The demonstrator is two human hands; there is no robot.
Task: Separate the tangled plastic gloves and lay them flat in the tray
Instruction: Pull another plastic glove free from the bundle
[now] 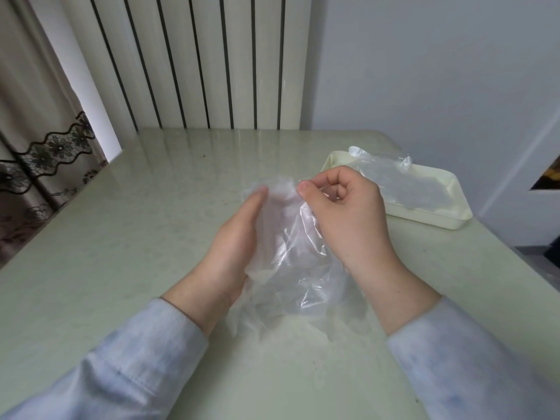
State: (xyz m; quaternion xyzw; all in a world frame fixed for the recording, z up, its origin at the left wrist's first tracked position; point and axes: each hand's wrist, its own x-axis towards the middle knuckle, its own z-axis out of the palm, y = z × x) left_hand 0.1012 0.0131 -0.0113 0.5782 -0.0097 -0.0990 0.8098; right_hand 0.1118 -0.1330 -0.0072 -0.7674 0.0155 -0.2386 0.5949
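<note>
Pinching glove tangle [292, 268] upper edge mid-frame: my right grip [348, 213]. Left grip [239, 237] flat-fingered alongside. Film weightless, limp, clingy; I'd take cuffs.

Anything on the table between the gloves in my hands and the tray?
Nothing visible: only bare table lies between the gloves and the tray. A glove already lies in the tray.

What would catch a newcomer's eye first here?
At the centre of the table, two bare hands work a crumpled bunch of clear plastic gloves. The right hand pinches its top edge, and the left hand lies flat against its side. Behind the right hand, a cream tray holds a laid-out glove.
</note>
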